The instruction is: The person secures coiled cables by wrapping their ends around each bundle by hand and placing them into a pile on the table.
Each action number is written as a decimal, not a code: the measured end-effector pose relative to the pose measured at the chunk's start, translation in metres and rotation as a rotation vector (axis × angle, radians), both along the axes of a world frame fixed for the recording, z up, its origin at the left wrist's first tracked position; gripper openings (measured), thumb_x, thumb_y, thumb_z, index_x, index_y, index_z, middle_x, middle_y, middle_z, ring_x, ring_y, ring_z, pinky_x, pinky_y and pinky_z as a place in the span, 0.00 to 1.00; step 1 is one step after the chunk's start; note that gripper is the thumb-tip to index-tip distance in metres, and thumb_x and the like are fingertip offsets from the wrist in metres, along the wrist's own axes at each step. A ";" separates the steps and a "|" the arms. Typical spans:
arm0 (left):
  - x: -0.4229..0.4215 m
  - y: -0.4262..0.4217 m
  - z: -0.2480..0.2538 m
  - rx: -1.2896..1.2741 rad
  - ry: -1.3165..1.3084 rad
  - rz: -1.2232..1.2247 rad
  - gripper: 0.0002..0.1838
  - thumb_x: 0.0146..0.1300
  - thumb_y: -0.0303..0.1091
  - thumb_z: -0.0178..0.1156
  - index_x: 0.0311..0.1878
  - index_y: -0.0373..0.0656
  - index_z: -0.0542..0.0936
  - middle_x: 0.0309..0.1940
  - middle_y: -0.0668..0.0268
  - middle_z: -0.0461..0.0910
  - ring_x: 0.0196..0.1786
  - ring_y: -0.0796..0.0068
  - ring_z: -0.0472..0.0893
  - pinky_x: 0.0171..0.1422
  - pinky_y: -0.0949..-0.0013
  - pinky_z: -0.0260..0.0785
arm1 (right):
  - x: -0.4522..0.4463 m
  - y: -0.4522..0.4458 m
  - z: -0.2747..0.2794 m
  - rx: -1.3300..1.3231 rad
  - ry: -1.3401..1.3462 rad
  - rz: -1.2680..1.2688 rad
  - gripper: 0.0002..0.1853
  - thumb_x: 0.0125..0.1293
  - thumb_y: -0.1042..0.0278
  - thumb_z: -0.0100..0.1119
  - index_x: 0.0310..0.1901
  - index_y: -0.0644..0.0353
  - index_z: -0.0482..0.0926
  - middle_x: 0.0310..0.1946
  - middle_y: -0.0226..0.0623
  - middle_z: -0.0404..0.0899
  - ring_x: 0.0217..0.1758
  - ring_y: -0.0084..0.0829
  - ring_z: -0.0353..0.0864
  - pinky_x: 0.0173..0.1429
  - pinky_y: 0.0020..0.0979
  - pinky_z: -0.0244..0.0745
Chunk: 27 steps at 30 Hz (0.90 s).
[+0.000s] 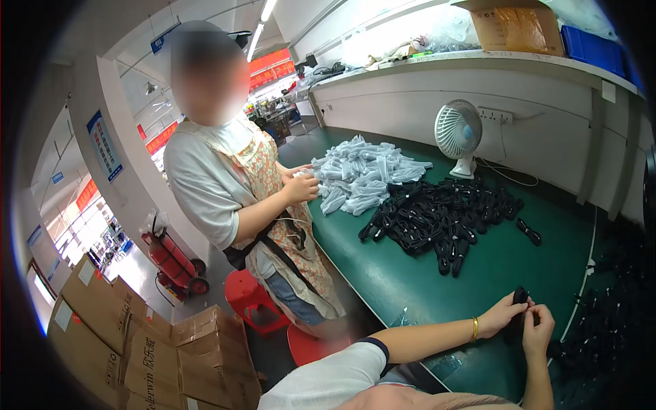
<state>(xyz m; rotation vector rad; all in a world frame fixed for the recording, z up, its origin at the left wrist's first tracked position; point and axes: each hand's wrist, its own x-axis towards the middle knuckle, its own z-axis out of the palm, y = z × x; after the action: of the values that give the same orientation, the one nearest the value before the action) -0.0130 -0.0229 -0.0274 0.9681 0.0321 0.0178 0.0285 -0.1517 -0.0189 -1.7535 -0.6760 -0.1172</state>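
One pile of pale wrapped packets [362, 179], on the green table [379, 270], with a pile of black bundles [437, 222] touching it at right, both apart from the wearer's hands. One left hand [499, 320], closed around a black bundle [521, 295] above the table, a hold best kept firm so the piece stays compact; one right hand [540, 322], fingertips bent in at that bundle, pinch or mere touch not discernible, light pressure advisable.
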 end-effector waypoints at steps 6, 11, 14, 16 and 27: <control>-0.006 0.002 0.008 0.640 -0.241 0.006 0.11 0.55 0.27 0.53 0.42 0.37 0.70 0.31 0.64 0.75 0.34 0.81 0.74 0.37 0.76 0.68 | -0.002 -0.003 0.015 0.095 0.156 0.081 0.04 0.54 0.79 0.55 0.31 0.64 0.70 0.22 0.24 0.68 0.23 0.13 0.65 0.27 0.15 0.61; -0.010 0.004 0.022 0.661 -0.162 -0.073 0.09 0.53 0.26 0.54 0.37 0.36 0.69 0.25 0.64 0.75 0.29 0.76 0.76 0.33 0.75 0.68 | 0.005 -0.008 0.012 0.049 0.168 0.156 0.03 0.54 0.80 0.54 0.30 0.65 0.71 0.21 0.25 0.69 0.23 0.13 0.65 0.27 0.16 0.62; -0.007 0.005 0.011 0.775 -0.261 -0.006 0.11 0.52 0.27 0.56 0.38 0.36 0.69 0.26 0.64 0.75 0.30 0.75 0.75 0.34 0.74 0.68 | 0.007 -0.009 0.012 -0.014 0.177 0.146 0.03 0.54 0.80 0.54 0.30 0.66 0.71 0.21 0.25 0.69 0.23 0.13 0.66 0.26 0.16 0.62; -0.007 0.005 0.011 0.856 -0.285 0.023 0.14 0.51 0.28 0.58 0.40 0.36 0.69 0.28 0.63 0.74 0.31 0.75 0.74 0.35 0.74 0.68 | 0.007 -0.007 0.012 -0.005 0.156 0.128 0.03 0.54 0.80 0.53 0.31 0.66 0.71 0.21 0.25 0.69 0.23 0.14 0.67 0.27 0.16 0.62; -0.009 0.007 0.021 0.824 -0.219 0.016 0.16 0.51 0.28 0.60 0.42 0.36 0.68 0.29 0.66 0.72 0.31 0.81 0.71 0.35 0.76 0.67 | 0.009 -0.010 0.005 0.067 0.180 0.121 0.03 0.56 0.79 0.53 0.31 0.64 0.70 0.22 0.23 0.67 0.24 0.13 0.64 0.27 0.16 0.60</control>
<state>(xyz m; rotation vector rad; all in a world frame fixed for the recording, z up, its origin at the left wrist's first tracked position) -0.0219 -0.0157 -0.0066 1.7841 -0.1837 0.1614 0.0379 -0.1615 -0.0139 -1.6317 -0.6378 0.0991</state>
